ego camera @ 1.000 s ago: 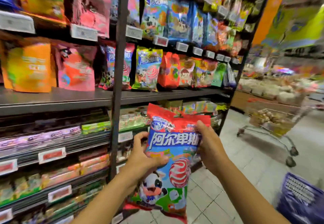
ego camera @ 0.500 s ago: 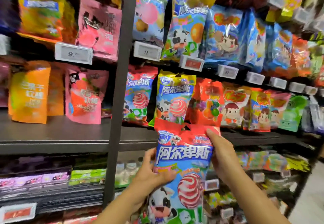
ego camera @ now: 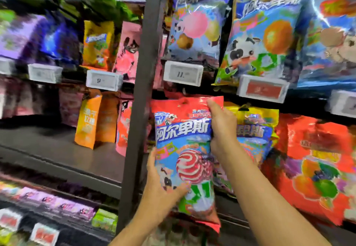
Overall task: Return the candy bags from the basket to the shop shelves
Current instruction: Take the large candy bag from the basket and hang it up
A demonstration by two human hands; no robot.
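Candy bag [ego camera: 185, 145], upright before the shelf [ego camera: 63, 155]. Left hand [ego camera: 163, 186] grips its lower left edge; right hand [ego camera: 221, 128] pinches its upper right edge, beside a yellow bag [ego camera: 254, 128].

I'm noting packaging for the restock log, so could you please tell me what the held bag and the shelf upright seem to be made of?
Bag: apparently glossy printed plastic film; it creases and glints where the right hand and left hand grip it.
Upright: probably dark painted metal; matte, straight, rigid-looking.
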